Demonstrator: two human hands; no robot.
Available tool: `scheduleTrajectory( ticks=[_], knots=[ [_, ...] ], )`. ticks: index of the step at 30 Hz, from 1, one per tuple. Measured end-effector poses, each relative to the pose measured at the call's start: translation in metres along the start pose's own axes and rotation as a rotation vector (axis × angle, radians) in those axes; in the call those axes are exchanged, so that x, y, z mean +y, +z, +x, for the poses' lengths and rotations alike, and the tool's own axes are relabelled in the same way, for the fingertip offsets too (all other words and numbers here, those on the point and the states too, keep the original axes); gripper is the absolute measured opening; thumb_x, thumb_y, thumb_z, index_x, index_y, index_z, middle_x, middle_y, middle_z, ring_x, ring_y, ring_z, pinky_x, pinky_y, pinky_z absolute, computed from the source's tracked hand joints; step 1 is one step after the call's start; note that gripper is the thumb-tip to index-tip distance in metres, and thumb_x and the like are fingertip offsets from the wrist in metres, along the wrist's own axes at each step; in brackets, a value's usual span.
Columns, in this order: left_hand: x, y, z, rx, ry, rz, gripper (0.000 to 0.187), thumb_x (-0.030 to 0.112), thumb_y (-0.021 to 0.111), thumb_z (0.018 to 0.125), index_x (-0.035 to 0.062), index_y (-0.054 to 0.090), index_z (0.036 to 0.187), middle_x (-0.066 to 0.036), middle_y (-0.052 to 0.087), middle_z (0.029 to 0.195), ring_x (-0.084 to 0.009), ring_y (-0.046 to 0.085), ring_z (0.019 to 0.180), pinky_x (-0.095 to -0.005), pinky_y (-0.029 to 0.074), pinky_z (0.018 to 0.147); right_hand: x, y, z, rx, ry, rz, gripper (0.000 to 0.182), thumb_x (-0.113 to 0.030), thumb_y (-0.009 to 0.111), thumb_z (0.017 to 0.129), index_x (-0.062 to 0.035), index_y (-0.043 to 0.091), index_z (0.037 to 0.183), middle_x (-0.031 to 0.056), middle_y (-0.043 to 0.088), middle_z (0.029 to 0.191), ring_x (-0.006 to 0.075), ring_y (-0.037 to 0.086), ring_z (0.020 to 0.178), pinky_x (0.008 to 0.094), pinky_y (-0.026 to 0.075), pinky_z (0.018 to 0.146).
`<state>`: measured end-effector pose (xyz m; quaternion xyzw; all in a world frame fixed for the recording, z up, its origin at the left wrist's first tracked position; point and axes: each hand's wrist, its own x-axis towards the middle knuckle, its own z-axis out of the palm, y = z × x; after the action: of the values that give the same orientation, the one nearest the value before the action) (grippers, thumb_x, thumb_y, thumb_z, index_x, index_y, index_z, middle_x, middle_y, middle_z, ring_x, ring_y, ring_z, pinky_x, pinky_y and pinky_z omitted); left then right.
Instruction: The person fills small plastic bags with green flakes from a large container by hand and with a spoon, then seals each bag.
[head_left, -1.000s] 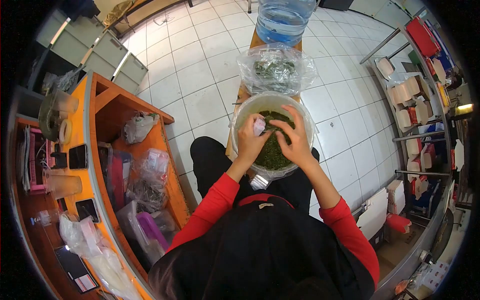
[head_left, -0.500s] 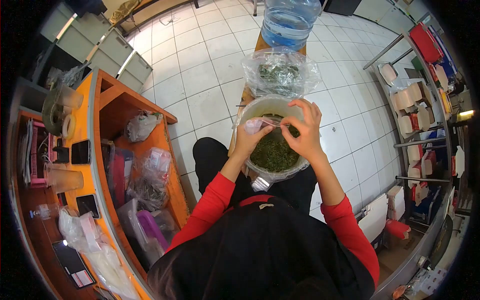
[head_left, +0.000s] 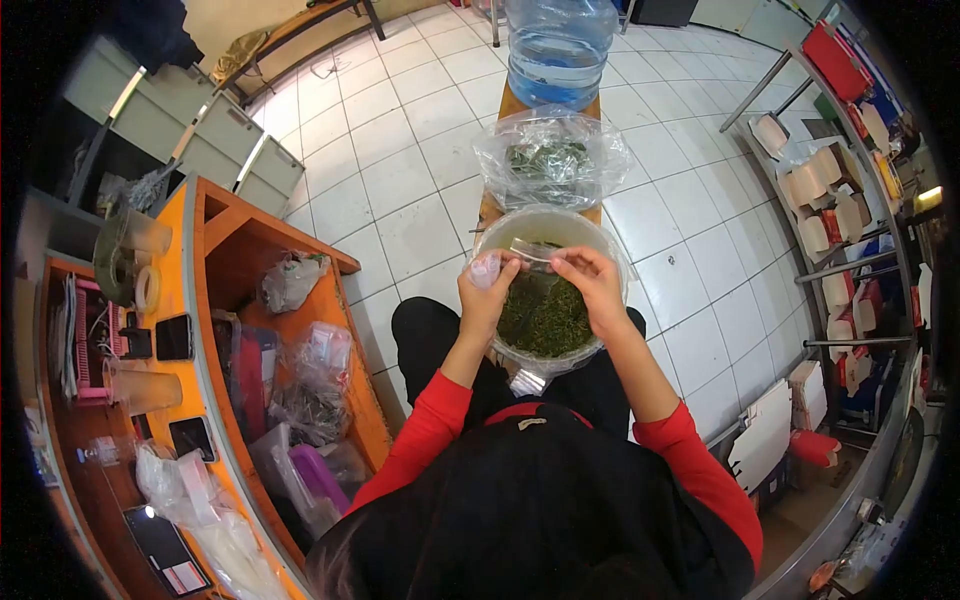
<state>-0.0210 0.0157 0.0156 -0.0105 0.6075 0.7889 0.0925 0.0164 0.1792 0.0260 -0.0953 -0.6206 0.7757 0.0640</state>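
A clear plastic strip or small bag (head_left: 535, 252) is stretched between my two hands above a white bucket (head_left: 600, 232). My left hand (head_left: 486, 295) pinches its left end and also has a crumpled, pinkish clear plastic piece in its fingers. At the other end, the thumb and fingers of my right hand (head_left: 597, 285) are closed on the strip. Chopped green leaves (head_left: 545, 315) lie inside the bucket, below both hands. Just beyond the bucket rests a clear bag of greens (head_left: 553, 160).
A large blue water bottle (head_left: 562, 55) stands behind the bag on a wooden bench. To the left, an orange counter (head_left: 180, 290) holds phones, cups and plastic bags. Metal shelves with boxes (head_left: 825, 225) line the right side.
The view has shifted slightly. My right hand has lowered and its raised fingers have folded in. The plastic between my hands is now held out straighter.
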Motion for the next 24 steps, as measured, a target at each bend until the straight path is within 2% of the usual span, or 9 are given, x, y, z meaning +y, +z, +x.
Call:
scheduleTrajectory(
  ticks=[1, 4, 7, 10, 12, 16, 19, 22, 24],
  knots=[
    [0.0, 0.0, -0.001, -0.009, -0.032, 0.005, 0.011, 0.006, 0.066, 0.085, -0.0021, 0.064, 0.092, -0.007, 0.067, 0.085, -0.0124, 0.063, 0.077, -0.0239, 0.048, 0.074, 0.002, 0.002, 0.0, 0.005, 0.089, 0.117, 0.016, -0.012, 0.073, 0.078, -0.0026, 0.065, 0.09, 0.0055, 0.065, 0.09, 0.0151, 0.059, 0.089, 0.029, 0.044, 0.079],
    [0.005, 0.003, -0.006, -0.02, -0.069, 0.008, 0.014, 0.007, 0.067, 0.084, -0.0026, 0.065, 0.094, -0.008, 0.068, 0.085, -0.0124, 0.063, 0.078, -0.0236, 0.048, 0.074, 0.014, 0.008, 0.003, 0.11, 0.019, -0.001, 0.011, -0.009, 0.072, 0.078, -0.0032, 0.067, 0.085, 0.0052, 0.066, 0.083, 0.0149, 0.06, 0.086, 0.0291, 0.044, 0.079],
    [0.014, 0.009, -0.011, -0.017, -0.01, 0.007, 0.016, 0.008, 0.068, 0.084, -0.0034, 0.066, 0.095, -0.008, 0.068, 0.085, -0.0125, 0.063, 0.077, -0.0235, 0.049, 0.073, 0.012, 0.008, 0.004, 0.172, -0.383, -0.464, 0.007, -0.008, 0.072, 0.077, -0.0035, 0.068, 0.081, 0.0046, 0.066, 0.079, 0.0139, 0.059, 0.081, 0.0285, 0.043, 0.077],
    [0.016, 0.009, -0.009, -0.02, 0.022, 0.025, 0.017, 0.009, 0.069, 0.084, -0.0043, 0.066, 0.094, -0.009, 0.068, 0.085, -0.0132, 0.064, 0.076, -0.024, 0.049, 0.072, -0.001, 0.014, 0.001, 0.208, -0.376, -0.463, 0.007, -0.008, 0.072, 0.076, -0.0035, 0.067, 0.079, 0.0043, 0.066, 0.078, 0.0143, 0.058, 0.08, 0.0293, 0.041, 0.078],
    [0.017, 0.008, -0.006, -0.012, 0.08, 0.017, 0.018, 0.01, 0.069, 0.084, -0.005, 0.067, 0.093, -0.009, 0.068, 0.084, -0.0138, 0.064, 0.076, -0.0247, 0.05, 0.072, -0.006, 0.016, 0.0, 0.175, -0.26, -0.274, 0.009, -0.009, 0.073, 0.075, -0.003, 0.066, 0.076, 0.0049, 0.065, 0.078, 0.0159, 0.057, 0.081, 0.0303, 0.04, 0.079],
    [0.026, 0.01, -0.011, -0.021, -0.007, 0.018, 0.018, 0.01, 0.07, 0.083, -0.0057, 0.066, 0.091, -0.01, 0.068, 0.083, -0.0147, 0.065, 0.076, -0.0253, 0.05, 0.072, 0.002, 0.015, -0.001, 0.214, -0.198, -0.18, 0.014, -0.012, 0.075, 0.074, -0.0022, 0.065, 0.075, 0.005, 0.064, 0.077, 0.0171, 0.056, 0.081, 0.0306, 0.04, 0.077],
    [0.024, 0.009, -0.014, -0.072, -0.008, -0.022, 0.018, 0.01, 0.07, 0.083, -0.0055, 0.066, 0.091, -0.01, 0.068, 0.083, -0.0137, 0.064, 0.075, -0.025, 0.05, 0.071, -0.002, 0.013, -0.004, 0.281, -0.407, -0.492, 0.018, -0.014, 0.078, 0.072, -0.0024, 0.066, 0.078, 0.0036, 0.064, 0.076, 0.0162, 0.055, 0.082, 0.0295, 0.041, 0.077],
    [0.022, 0.009, -0.014, -0.065, 0.063, 0.061, 0.016, 0.009, 0.07, 0.083, -0.0043, 0.066, 0.091, -0.008, 0.068, 0.083, -0.0121, 0.063, 0.074, -0.0244, 0.05, 0.07, 0.0, 0.016, -0.001, 0.24, -0.374, -0.456, 0.019, -0.014, 0.078, 0.072, -0.0023, 0.065, 0.079, 0.0026, 0.064, 0.076, 0.0136, 0.056, 0.079, 0.0274, 0.043, 0.075],
    [0.014, 0.005, -0.01, -0.038, 0.157, 0.138, 0.015, 0.009, 0.07, 0.083, -0.0034, 0.066, 0.091, -0.007, 0.067, 0.081, -0.0113, 0.062, 0.073, -0.0242, 0.049, 0.07, -0.011, 0.018, -0.001, 0.061, -0.275, -0.356, 0.013, -0.009, 0.075, 0.075, -0.0011, 0.065, 0.078, 0.0032, 0.065, 0.08, 0.0121, 0.058, 0.08, 0.0257, 0.044, 0.076]
  ],
)
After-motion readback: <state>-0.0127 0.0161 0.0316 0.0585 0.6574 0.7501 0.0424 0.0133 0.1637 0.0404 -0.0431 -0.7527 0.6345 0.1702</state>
